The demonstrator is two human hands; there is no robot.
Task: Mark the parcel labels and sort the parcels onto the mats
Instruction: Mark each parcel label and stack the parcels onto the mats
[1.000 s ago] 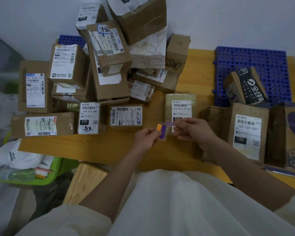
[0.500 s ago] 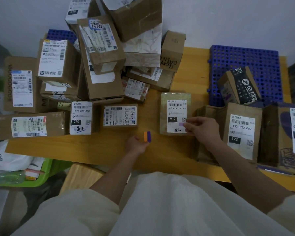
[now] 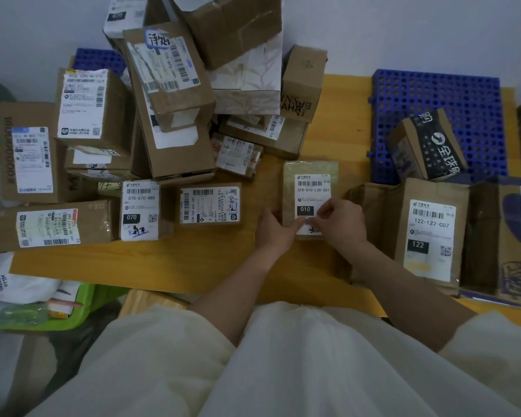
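A flat tan parcel point(image 3: 310, 168) with a white label reading 010 point(image 3: 312, 191) lies on the wooden table point(image 3: 163, 266). My right hand point(image 3: 340, 224) pinches a small purple sticker point(image 3: 306, 220) against the lower part of that label. My left hand point(image 3: 274, 228) grips the parcel's lower left edge, its thumb reaching to the sticker. The sticker pad is out of sight. A blue perforated mat point(image 3: 433, 94) lies at the back right with a black-taped box point(image 3: 427, 145) on it. A second blue mat point(image 3: 94, 58) shows behind the pile at the back left.
A tall heap of cardboard boxes point(image 3: 169, 115) fills the back left. Parcels marked 070 point(image 3: 139, 210) and 122 point(image 3: 430, 230) flank the hands. A green bin point(image 3: 82, 305) with bags sits below the table's left front edge. A wooden stool top point(image 3: 151, 302) is under the front edge.
My left hand, which held an orange and purple sticker pad above the table, moved right to the 010 parcel. My right hand shifted slightly down the label with the purple sticker.
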